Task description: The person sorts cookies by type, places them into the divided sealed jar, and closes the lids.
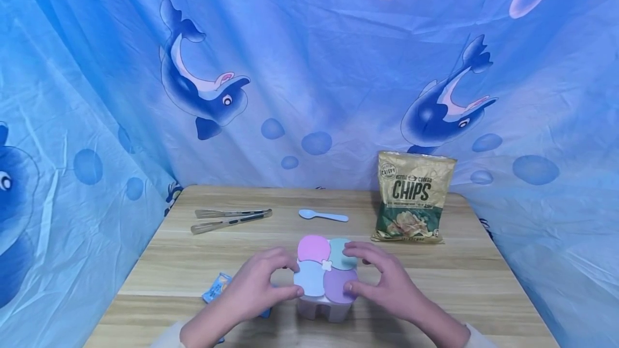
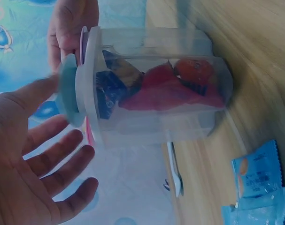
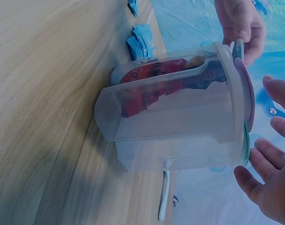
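Observation:
A translucent container (image 2: 156, 124) stands on the table between both hands, topped by pink (image 1: 313, 248), green (image 1: 338, 254), light blue (image 1: 309, 279) and purple (image 1: 339, 285) round lids. Through its wall, a red packet (image 2: 154, 91) and a dark blue packet (image 2: 107, 96) show in one compartment. My left hand (image 1: 258, 283) is at the light blue lid, thumb and index finger by its edge, other fingers loosely spread. On the other side, my right hand (image 1: 387, 281) has its thumb near the purple lid and its fingers over the green one, relaxed.
Blue packets (image 1: 216, 287) lie on the wooden table left of the container, partly behind the left arm. Farther back are metal tongs (image 1: 232, 220) and a light blue spoon (image 1: 323, 215). A chips bag (image 1: 411, 197) stands upright at back right, before a sea-print curtain (image 1: 309, 69).

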`<act>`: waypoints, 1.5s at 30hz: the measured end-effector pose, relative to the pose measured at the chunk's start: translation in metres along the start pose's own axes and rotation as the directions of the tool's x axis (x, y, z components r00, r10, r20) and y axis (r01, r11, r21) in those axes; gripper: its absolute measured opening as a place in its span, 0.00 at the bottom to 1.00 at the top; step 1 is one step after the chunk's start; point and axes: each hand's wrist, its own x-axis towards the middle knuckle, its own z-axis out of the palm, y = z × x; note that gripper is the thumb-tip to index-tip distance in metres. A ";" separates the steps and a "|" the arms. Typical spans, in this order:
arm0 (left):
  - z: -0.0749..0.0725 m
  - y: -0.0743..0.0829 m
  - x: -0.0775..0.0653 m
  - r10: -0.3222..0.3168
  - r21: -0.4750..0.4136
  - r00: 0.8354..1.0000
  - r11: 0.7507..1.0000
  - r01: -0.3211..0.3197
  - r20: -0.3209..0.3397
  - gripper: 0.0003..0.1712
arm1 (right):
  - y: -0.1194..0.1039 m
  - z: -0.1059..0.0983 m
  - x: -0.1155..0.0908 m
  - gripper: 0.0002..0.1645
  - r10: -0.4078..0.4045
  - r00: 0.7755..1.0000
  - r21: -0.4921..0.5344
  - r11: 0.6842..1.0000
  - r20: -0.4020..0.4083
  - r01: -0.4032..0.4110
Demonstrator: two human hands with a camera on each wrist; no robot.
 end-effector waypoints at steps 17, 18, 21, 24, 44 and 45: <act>0.018 -0.022 0.014 -0.157 -0.345 0.963 0.911 0.227 0.219 0.52 | 0.024 -0.014 0.007 0.60 0.068 0.973 0.075 0.993 0.221 -0.087; 0.019 -0.022 0.015 -0.154 -0.343 0.963 0.912 0.225 0.223 0.53 | 0.025 -0.013 0.007 0.62 0.080 0.969 0.074 0.992 0.235 -0.100; 0.023 -0.023 0.016 -0.156 -0.336 0.965 0.915 0.222 0.213 0.54 | 0.026 -0.013 0.007 0.65 0.104 0.961 0.054 0.991 0.257 -0.121; 0.026 -0.022 0.013 -0.167 -0.324 0.966 0.919 0.225 0.198 0.54 | 0.026 -0.011 0.007 0.64 0.101 0.959 0.039 0.993 0.263 -0.115; 0.033 -0.020 0.001 -0.131 -0.263 0.985 0.952 0.155 0.108 0.26 | 0.029 -0.012 0.007 0.61 0.070 0.967 0.002 0.997 0.243 -0.073; 0.033 -0.019 0.000 -0.121 -0.225 0.988 0.964 0.141 0.101 0.26 | 0.029 -0.011 0.006 0.61 0.074 0.966 0.003 0.997 0.247 -0.077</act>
